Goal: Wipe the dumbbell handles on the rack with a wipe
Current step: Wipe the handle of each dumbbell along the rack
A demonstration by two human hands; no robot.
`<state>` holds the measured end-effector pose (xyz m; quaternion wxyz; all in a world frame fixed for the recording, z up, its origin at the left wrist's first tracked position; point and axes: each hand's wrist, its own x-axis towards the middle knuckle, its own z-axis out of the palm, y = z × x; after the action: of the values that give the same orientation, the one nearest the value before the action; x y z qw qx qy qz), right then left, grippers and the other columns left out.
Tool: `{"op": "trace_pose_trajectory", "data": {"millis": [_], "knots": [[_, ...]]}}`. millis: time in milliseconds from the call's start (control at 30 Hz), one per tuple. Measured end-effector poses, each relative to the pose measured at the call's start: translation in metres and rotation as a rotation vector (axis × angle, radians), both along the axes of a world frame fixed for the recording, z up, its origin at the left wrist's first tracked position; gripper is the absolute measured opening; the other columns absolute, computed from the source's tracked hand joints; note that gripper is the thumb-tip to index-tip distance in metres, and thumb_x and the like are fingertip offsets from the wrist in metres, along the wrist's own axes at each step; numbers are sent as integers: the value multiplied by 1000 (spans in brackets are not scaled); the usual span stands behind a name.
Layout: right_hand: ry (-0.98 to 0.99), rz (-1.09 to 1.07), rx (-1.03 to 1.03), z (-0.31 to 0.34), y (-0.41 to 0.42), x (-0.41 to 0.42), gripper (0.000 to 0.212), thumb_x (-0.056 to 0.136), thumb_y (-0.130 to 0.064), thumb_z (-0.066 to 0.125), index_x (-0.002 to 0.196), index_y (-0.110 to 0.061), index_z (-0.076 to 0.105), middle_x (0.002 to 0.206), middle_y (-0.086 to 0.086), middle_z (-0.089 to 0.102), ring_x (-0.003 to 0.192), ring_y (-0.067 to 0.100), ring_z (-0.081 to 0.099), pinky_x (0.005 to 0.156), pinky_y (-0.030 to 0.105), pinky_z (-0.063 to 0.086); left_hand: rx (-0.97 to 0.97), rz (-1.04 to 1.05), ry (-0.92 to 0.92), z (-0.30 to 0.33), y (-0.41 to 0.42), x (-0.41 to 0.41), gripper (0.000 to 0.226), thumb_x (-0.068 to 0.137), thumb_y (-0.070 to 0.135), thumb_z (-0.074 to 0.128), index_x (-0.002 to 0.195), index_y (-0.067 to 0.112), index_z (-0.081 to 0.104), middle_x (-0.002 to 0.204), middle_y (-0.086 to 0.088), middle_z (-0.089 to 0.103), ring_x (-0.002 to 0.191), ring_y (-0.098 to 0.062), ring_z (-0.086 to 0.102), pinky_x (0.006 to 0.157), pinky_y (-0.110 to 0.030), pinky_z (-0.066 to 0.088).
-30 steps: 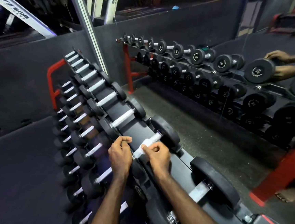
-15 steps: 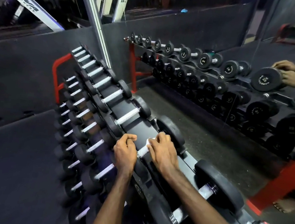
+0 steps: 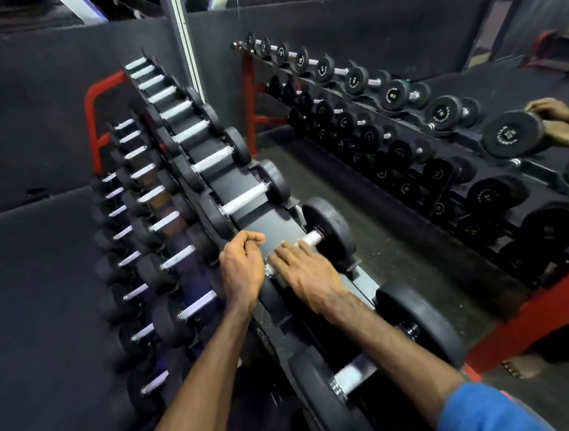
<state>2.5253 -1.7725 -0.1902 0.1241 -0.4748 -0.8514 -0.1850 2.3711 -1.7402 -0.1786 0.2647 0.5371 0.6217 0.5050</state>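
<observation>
A long black rack (image 3: 275,226) with red end frames carries rows of black dumbbells with pale handles. My right hand (image 3: 305,279) lies over the handle (image 3: 310,239) of one top-row dumbbell, fingers wrapped across it; only the handle's far end shows beside its far head (image 3: 330,229). No wipe can be made out under that hand. My left hand (image 3: 241,266) is curled in a fist at the near end of the same dumbbell, resting on the hidden near head, with nothing visible in it.
A bigger dumbbell (image 3: 418,326) sits just to the right under my right forearm. Smaller dumbbells (image 3: 243,201) line the rack to the left, with lower tiers (image 3: 176,261) below. A wall mirror (image 3: 404,129) reflects the rack and both hands. A bare foot (image 3: 521,368) shows at right.
My right hand has slid along the handle from its near end up and back, and now covers most of it. The left fist has stayed at the near end. The view has shifted slightly.
</observation>
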Motion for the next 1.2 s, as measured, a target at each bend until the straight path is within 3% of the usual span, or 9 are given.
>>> {"op": "trace_pose_trajectory", "data": {"millis": [100, 267, 400, 500, 600, 800, 933, 1067, 1200], "knots": [[43, -134, -44, 15, 11, 16, 23, 97, -13, 43, 112, -9, 60, 108, 12, 61, 113, 36, 58, 108, 45, 41, 0, 2, -4, 3, -2, 1, 36, 84, 20, 44, 92, 20, 80, 94, 9, 80, 96, -22, 71, 93, -38, 55], [-62, 11, -64, 6, 3, -2, 23, 99, -24, 49, 116, -16, 64, 110, 4, 65, 113, 27, 61, 110, 43, 40, 7, -7, 28, 4, -5, 1, 38, 84, 21, 43, 93, 19, 80, 99, 4, 80, 101, -26, 70, 97, -40, 53], [-60, -185, -136, 19, 12, 7, 20, 89, -12, 59, 109, -11, 61, 103, 11, 62, 102, 34, 58, 102, 46, 43, -7, -2, 45, 7, -7, 2, 39, 85, 21, 41, 93, 21, 79, 97, 7, 80, 102, -27, 68, 97, -39, 53], [-130, -34, -208, 13, 13, -11, 16, 92, -23, 62, 108, -19, 63, 103, 6, 64, 98, 31, 63, 100, 46, 41, -14, 13, 50, 8, -5, 1, 38, 85, 22, 42, 92, 21, 78, 97, 7, 80, 101, -25, 70, 96, -39, 54], [-82, -97, -260, 20, 23, 5, 25, 93, -24, 63, 118, -20, 61, 115, 5, 62, 111, 29, 60, 110, 44, 35, -52, -1, 97, 6, -8, 5, 37, 85, 26, 41, 92, 27, 77, 98, 7, 78, 100, -26, 69, 93, -41, 55], [-122, 5, -205, 16, 12, -2, 27, 95, -26, 57, 121, -23, 61, 113, 3, 63, 109, 27, 61, 109, 44, 39, -106, 15, 128, 9, -8, 2, 37, 82, 34, 38, 90, 36, 74, 99, 6, 77, 100, -26, 69, 92, -46, 56], [-11, -177, -126, 20, 15, 15, 28, 77, -19, 77, 102, -18, 64, 95, 4, 63, 95, 27, 62, 99, 40, 47, -115, 6, 121, 10, -10, 3, 38, 81, 37, 36, 90, 40, 73, 99, 6, 75, 100, -24, 68, 91, -46, 57], [-87, 66, -132, 13, 9, 6, 31, 92, -25, 58, 122, -18, 61, 114, 4, 65, 108, 27, 63, 107, 43, 43, -114, -14, 117, 13, -10, 1, 38, 83, 33, 37, 91, 36, 74, 99, 7, 75, 101, -23, 68, 93, -45, 56], [-63, -81, -113, 21, 17, 22, 28, 94, -18, 43, 118, -16, 58, 112, 5, 62, 112, 30, 60, 104, 41, 41, -103, -61, 131, 20, -14, 2, 41, 83, 29, 37, 94, 30, 77, 98, 6, 77, 108, -25, 66, 98, -47, 52]]}}
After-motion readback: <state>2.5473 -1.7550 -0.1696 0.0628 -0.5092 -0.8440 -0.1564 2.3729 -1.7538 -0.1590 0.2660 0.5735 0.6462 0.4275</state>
